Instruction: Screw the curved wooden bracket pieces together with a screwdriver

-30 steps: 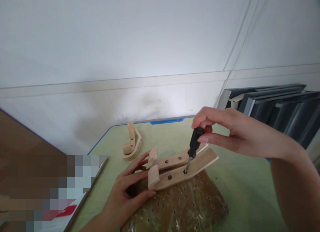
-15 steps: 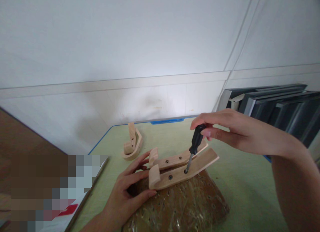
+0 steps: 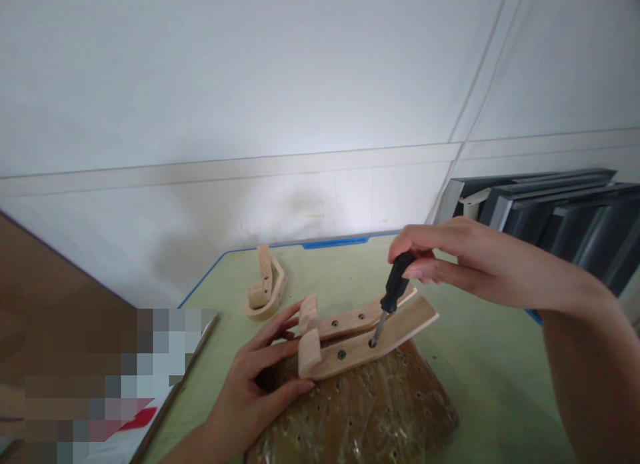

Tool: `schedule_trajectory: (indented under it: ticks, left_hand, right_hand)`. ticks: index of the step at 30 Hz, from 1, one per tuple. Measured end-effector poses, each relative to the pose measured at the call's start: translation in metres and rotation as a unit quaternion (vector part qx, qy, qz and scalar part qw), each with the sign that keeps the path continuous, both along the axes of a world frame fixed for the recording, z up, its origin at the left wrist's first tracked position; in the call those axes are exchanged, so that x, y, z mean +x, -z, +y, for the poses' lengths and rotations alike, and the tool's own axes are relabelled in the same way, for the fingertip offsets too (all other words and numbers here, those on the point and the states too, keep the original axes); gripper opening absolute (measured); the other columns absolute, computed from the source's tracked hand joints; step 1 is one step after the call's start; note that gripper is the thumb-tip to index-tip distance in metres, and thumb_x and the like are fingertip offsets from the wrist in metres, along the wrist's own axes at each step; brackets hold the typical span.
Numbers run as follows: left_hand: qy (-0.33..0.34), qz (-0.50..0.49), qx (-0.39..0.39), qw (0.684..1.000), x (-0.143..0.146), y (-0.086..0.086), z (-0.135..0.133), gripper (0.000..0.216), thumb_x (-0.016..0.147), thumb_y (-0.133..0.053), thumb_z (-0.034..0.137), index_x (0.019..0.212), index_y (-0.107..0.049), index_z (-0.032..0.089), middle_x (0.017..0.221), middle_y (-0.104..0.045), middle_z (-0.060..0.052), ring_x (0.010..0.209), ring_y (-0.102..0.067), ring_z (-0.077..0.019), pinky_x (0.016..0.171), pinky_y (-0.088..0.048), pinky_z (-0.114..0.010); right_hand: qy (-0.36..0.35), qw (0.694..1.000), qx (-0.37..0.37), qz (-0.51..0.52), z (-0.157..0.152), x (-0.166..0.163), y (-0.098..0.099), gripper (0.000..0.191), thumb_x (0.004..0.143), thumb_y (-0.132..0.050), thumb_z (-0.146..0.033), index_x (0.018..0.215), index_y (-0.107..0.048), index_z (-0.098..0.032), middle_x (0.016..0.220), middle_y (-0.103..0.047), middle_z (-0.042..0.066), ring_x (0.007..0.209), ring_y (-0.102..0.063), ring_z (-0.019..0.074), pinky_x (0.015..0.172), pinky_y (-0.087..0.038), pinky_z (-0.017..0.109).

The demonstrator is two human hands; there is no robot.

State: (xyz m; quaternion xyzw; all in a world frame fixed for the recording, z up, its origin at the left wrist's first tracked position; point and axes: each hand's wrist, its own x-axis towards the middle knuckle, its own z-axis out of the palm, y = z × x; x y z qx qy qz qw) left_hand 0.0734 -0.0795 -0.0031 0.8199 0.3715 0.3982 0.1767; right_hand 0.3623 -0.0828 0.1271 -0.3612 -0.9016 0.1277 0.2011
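Note:
My right hand grips the black handle of a screwdriver between thumb and fingers. The screwdriver leans, its tip in the right-hand hole of the nearer curved wooden piece. A dark screw head shows in that piece's left hole. Behind it lies a similar wooden piece with two holes. My left hand steadies the left ends of both pieces, thumb in front and fingers behind. Both rest on a brown block wrapped in clear tape and dotted with small holes.
More curved wooden pieces stand together at the back left of the green table. A white wall rises behind the table. Dark panels lean in a stack at the right. Part of the lower left is pixelated.
The screwdriver handle and my right hand's fingers have shifted slightly right, so the screwdriver leans a bit more. Its tip stays in the same hole; my left hand keeps its place.

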Motion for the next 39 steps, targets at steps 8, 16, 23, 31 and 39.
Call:
schedule_trajectory:
  ticks: [8, 16, 23, 31, 39]
  left_hand:
    - [-0.006, 0.007, -0.006, 1.000, -0.001, 0.002, 0.000, 0.029, 0.061, -0.071, 0.033, 0.090, -0.068, 0.030, 0.129, -0.049, -0.003, 0.103, -0.057, -0.0227, 0.082, -0.049, -0.030]
    - [0.007, -0.007, -0.002, 1.000, -0.001, 0.003, 0.002, 0.028, 0.062, -0.071, 0.029, 0.090, -0.067, 0.030, 0.130, -0.048, -0.001, 0.099, -0.059, -0.0218, 0.081, -0.051, -0.032]
    - [0.007, -0.009, -0.013, 1.000, -0.002, 0.003, 0.001, 0.029, 0.061, -0.071, 0.030, 0.090, -0.067, 0.032, 0.130, -0.048, 0.000, 0.101, -0.058, -0.0209, 0.083, -0.049, -0.029]
    - [0.024, -0.011, -0.012, 1.000, -0.002, 0.002, 0.000, 0.031, 0.063, -0.071, 0.029, 0.094, -0.066, 0.032, 0.131, -0.046, 0.001, 0.105, -0.055, -0.0211, 0.085, -0.047, -0.029]
    - [0.043, 0.047, 0.003, 0.998, -0.009, 0.002, 0.003, 0.036, 0.064, -0.071, 0.025, 0.099, -0.063, 0.030, 0.135, -0.040, -0.002, 0.106, -0.054, -0.0225, 0.087, -0.048, -0.033]
  right_hand:
    - [0.016, 1.000, 0.008, 0.005, 0.003, 0.000, 0.004, 0.010, 0.087, -0.045, -0.027, 0.084, -0.049, -0.019, 0.066, -0.051, -0.004, 0.057, -0.043, 0.0074, 0.052, -0.029, 0.020]
    - [0.093, 0.995, 0.042, 0.012, 0.006, -0.005, 0.007, 0.035, 0.083, -0.047, -0.037, 0.057, -0.036, -0.017, 0.051, -0.022, -0.006, 0.048, -0.020, 0.0065, 0.042, -0.017, 0.021]
    - [0.112, 0.992, 0.057, -0.011, 0.003, -0.006, 0.008, 0.050, 0.082, -0.045, -0.043, 0.050, -0.018, -0.016, 0.054, -0.010, -0.005, 0.048, -0.011, 0.0070, 0.041, -0.010, 0.025]
    - [0.044, 0.998, 0.033, 0.003, 0.006, -0.005, 0.005, 0.017, 0.082, -0.051, -0.032, 0.078, -0.059, -0.016, 0.065, -0.052, -0.002, 0.056, -0.044, 0.0073, 0.050, -0.032, 0.021]
    - [-0.023, 1.000, -0.003, 0.011, 0.000, 0.005, 0.000, 0.022, 0.086, -0.046, -0.020, 0.104, -0.057, -0.017, 0.099, -0.061, 0.003, 0.087, -0.056, 0.0119, 0.073, -0.042, 0.022]
